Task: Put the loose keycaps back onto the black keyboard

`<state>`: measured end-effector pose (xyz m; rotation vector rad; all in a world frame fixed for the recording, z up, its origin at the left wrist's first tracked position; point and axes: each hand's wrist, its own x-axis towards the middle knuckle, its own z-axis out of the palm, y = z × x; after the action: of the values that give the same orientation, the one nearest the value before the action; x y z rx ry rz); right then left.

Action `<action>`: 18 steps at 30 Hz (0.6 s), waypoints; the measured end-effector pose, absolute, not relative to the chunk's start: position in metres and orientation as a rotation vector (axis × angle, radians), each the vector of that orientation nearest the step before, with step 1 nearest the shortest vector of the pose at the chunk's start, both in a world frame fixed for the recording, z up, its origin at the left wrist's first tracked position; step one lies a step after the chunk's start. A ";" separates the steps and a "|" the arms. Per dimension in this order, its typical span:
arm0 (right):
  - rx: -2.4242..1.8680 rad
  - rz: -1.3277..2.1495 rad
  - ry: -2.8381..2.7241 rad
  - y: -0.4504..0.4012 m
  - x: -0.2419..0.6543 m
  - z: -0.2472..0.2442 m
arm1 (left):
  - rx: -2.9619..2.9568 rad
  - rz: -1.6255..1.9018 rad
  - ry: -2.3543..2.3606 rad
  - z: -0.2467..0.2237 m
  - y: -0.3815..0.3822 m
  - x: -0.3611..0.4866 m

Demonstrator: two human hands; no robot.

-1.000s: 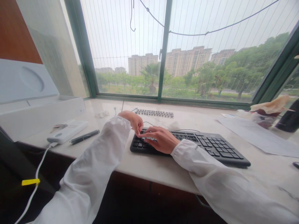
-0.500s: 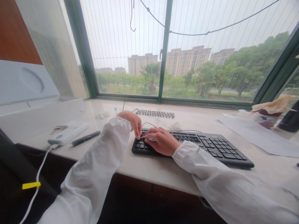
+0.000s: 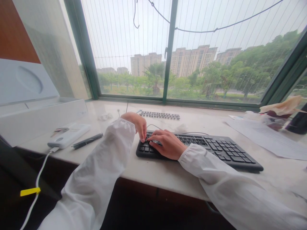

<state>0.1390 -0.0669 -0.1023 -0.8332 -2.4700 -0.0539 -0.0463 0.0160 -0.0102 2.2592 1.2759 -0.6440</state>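
Note:
A black keyboard lies on the pale tabletop, with many of its keycaps off in the upper and middle rows. Over its left end, my left hand bends down with fingers pressed together at the keys; anything between the fingertips is too small to make out. My right hand rests across the left part of the keyboard, palm down. Its index finger and thumb stretch toward the left fingertips, with a gap between them. Behind the keyboard, loose keycaps stand in rows near the window.
To the left are a black pen, a white power bank with a cable, and an open white box. Paper and a dark bottle are at the right. A window borders the back.
The view has shifted very slightly. Both hands stay at the same spot on the keyboard's left end, with hardly any finger movement.

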 end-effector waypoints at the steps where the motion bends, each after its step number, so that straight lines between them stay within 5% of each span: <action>1: -0.833 -0.053 -2.469 -0.067 0.139 -0.102 | 2.265 -0.639 1.274 -0.010 0.016 -0.046; 18: -0.835 -0.076 -2.472 -0.069 0.138 -0.101 | 2.301 -0.634 1.340 -0.009 0.010 -0.043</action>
<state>0.1382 -0.0692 -0.1006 -0.8349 -2.4719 -0.0759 -0.0433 0.0102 -0.0091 2.3011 1.3400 -0.6339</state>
